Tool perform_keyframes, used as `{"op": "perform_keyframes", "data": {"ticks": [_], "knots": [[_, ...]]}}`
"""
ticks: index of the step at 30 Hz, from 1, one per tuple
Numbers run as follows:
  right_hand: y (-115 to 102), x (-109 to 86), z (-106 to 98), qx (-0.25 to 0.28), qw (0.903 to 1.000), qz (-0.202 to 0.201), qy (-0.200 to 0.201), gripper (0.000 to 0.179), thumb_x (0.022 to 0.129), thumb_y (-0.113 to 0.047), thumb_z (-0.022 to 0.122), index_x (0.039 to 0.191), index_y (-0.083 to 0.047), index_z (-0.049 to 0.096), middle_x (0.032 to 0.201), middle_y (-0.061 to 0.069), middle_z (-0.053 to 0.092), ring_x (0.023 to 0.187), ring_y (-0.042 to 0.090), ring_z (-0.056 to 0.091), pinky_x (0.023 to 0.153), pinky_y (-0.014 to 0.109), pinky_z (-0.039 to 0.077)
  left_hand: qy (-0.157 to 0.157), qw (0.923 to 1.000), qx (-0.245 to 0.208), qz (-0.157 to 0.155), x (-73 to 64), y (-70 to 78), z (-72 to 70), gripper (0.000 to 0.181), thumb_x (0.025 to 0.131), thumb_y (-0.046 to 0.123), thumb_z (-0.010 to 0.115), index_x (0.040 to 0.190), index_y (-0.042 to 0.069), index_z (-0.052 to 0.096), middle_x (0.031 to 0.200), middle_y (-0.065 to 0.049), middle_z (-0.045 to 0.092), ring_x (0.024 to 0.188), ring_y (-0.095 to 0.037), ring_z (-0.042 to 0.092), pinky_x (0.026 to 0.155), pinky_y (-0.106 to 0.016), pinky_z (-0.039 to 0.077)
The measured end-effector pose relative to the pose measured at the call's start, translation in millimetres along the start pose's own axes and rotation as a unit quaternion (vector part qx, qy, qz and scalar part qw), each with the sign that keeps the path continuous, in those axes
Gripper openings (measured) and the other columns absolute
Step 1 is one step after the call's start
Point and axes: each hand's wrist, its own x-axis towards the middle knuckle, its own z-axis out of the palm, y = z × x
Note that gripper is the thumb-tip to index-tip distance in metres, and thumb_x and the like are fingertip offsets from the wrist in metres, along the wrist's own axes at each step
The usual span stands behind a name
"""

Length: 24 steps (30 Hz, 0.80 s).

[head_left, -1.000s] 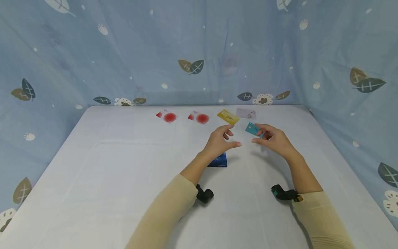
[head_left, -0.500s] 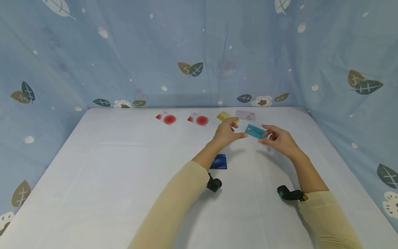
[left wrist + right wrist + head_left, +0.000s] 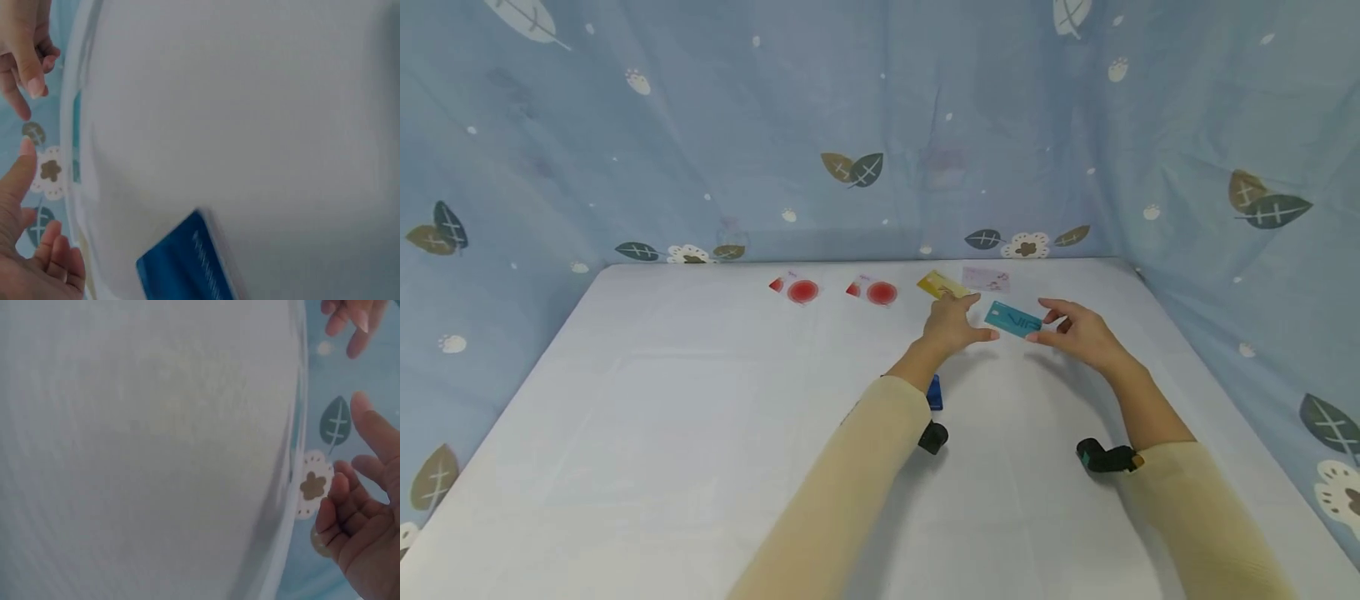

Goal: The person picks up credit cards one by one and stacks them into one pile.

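A teal card with dark VIP lettering [image 3: 1011, 319] lies on the white table between the two hands; its edge shows as a thin strip in the left wrist view. My left hand [image 3: 951, 323] is spread left of it, thumb apart from the fingers, overlapping the front of a yellow card [image 3: 936, 283]. At the card's right end hovers my right hand [image 3: 1078, 335], and the right wrist view shows a gap between thumb and fingers with nothing in it. A blue card [image 3: 184, 262] lies under the left forearm, mostly hidden in the head view.
Two white cards with red circles, one at left [image 3: 797, 290] and one nearer the middle [image 3: 876, 291], lie along the table's back. A pale pink card [image 3: 987, 279] is beside the yellow one. A patterned blue curtain [image 3: 737, 125] hangs behind the table.
My left hand has moved right and away from the body, over the yellow card. The right hand has shifted right, uncovering more of the teal card.
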Motion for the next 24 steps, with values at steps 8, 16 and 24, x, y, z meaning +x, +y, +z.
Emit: {"op": "perform_keyframes", "data": {"ticks": [8, 16, 24], "knots": [[10.3, 8.5, 0.6, -0.034, 0.9982, 0.019, -0.046, 0.080, 0.086, -0.039, 0.069, 0.144, 0.003, 0.032, 0.117, 0.026, 0.052, 0.095, 0.033, 0.056, 0.073, 0.035, 0.048, -0.014, 0.9931, 0.114, -0.021, 10.0, 11.2, 19.4, 0.071, 0.082, 0.055, 0.064, 0.145, 0.034, 0.037, 0.141, -0.009, 0.043, 0.120, -0.024, 0.043, 0.096, -0.037, 0.040], [15.1, 22.7, 10.0, -0.063, 0.9960, 0.022, -0.060, 0.079, 0.085, -0.038, 0.069, 0.140, 0.007, 0.035, 0.110, 0.028, 0.055, 0.090, 0.031, 0.052, 0.076, 0.040, 0.046, -0.026, 0.9715, 0.234, -0.023, 13.8, 20.8, 36.6, 0.069, 0.086, 0.063, 0.049, 0.147, 0.036, 0.032, 0.130, -0.007, 0.038, 0.113, -0.020, 0.035, 0.097, -0.035, 0.033], [17.4, 25.0, 15.7, -0.058, 0.9960, 0.033, -0.060, 0.070, 0.088, -0.035, 0.066, 0.136, 0.009, 0.040, 0.118, 0.031, 0.049, 0.105, 0.039, 0.049, 0.090, 0.052, 0.043, -0.026, 0.9511, 0.308, -0.006, 8.4, 19.1, 41.4, 0.066, 0.089, 0.066, 0.040, 0.147, 0.035, 0.032, 0.124, -0.004, 0.035, 0.108, -0.019, 0.034, 0.089, -0.033, 0.034]]}}
